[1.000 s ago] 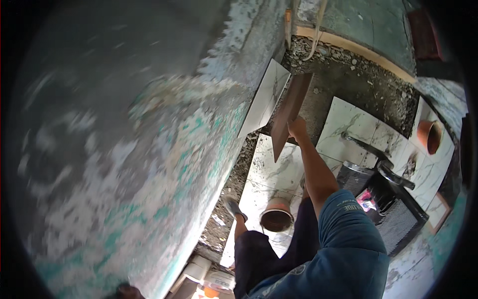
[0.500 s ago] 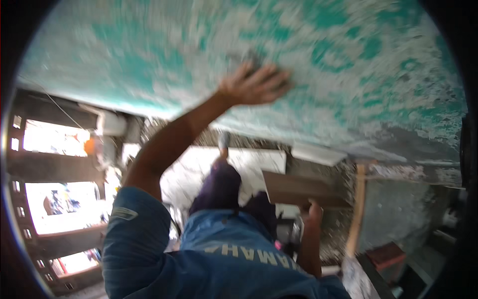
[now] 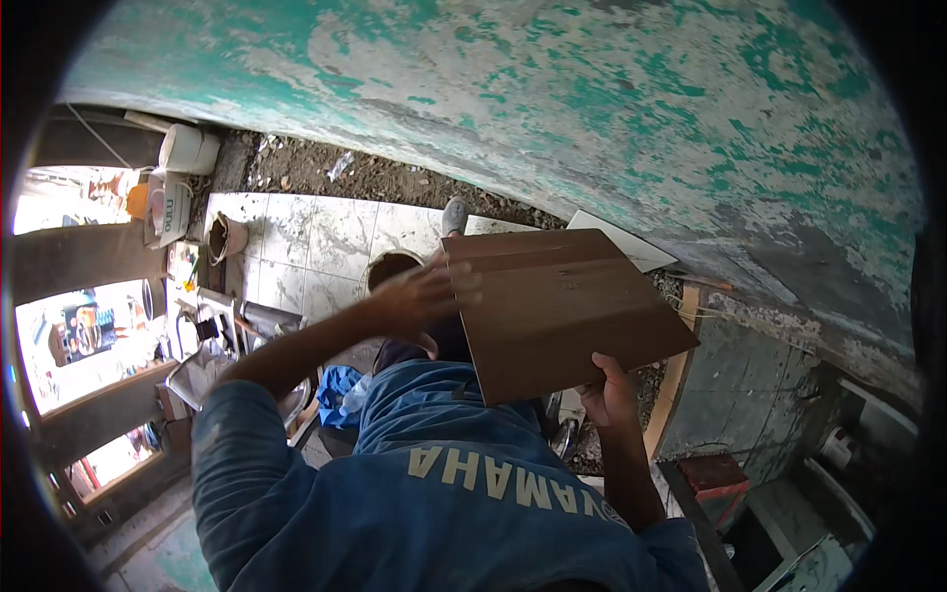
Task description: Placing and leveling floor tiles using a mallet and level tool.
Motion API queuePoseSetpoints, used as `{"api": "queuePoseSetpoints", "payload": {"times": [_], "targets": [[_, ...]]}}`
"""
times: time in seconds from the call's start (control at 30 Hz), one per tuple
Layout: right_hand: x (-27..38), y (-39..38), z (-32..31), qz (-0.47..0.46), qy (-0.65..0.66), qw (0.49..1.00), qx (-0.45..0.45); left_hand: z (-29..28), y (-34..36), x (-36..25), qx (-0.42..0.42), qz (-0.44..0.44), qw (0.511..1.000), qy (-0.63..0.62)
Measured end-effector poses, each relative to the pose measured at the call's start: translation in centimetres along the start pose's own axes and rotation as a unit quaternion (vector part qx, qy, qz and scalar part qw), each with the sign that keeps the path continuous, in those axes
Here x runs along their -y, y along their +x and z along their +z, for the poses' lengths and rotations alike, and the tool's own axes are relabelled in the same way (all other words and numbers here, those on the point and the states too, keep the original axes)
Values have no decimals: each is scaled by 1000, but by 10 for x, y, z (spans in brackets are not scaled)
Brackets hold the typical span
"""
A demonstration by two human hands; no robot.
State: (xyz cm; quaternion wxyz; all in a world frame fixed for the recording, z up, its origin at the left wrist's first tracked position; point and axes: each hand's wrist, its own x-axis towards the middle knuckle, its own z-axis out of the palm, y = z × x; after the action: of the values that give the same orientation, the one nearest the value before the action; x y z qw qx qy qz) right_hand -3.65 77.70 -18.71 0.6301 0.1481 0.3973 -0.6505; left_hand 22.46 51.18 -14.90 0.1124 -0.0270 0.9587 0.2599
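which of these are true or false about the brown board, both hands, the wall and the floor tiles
1. The right hand holds the brown board by its lower edge. True.
2. The left hand is pressed flat on the wall. False: it is at the board's left edge, away from the peeling green wall.
3. The board is white marble. False: it is plain brown; the white marbled tiles lie on the floor.
4. A round bucket stands on the tiles near the left hand in the picture. True.
5. The sleeve on the left arm is red. False: it is blue.
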Motion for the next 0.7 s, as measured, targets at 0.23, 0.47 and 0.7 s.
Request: {"api": "queuePoseSetpoints", "payload": {"times": [0.23,0.47,0.7], "targets": [[-29,10,63,105,-33,994,19,77,-52,-27,-307,-128,943,-7],[-48,42,158,238,-43,966,94,8,-139,-64,-348,-255,902,11],[-72,137,308,19,-582,719,381,-99,-261,-128,-427,-511,740,96]]}}
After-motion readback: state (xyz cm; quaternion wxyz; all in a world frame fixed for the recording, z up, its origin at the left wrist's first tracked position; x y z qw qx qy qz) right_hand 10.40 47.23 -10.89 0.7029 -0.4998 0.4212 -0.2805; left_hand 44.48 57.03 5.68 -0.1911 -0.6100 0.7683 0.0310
